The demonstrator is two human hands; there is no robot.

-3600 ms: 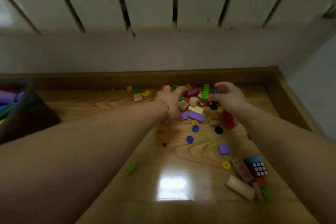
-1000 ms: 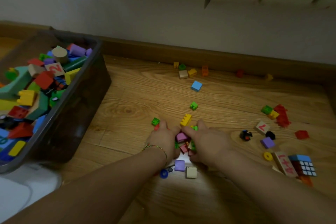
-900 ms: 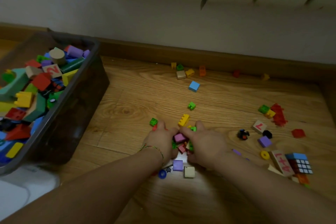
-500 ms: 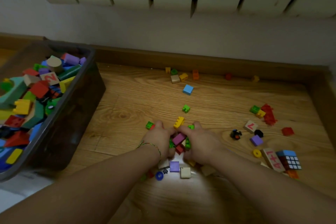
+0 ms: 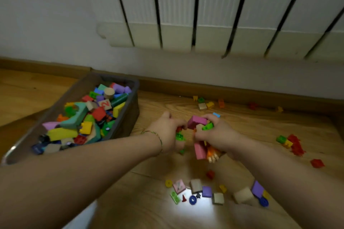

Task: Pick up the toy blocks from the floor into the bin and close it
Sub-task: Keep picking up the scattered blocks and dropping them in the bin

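Blocks (image 5: 197, 121) gripped in curled left hand (image 5: 167, 132) and right hand (image 5: 217, 134) | bin (image 5: 130, 117) lies leftward, nearest left hand

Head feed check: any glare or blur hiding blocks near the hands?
Head view: glare on the floor beside the blue ring; head view: toy blocks under the right hand motion-smeared; head view: radiator slats splay, wide-angle distortion; dim overall.
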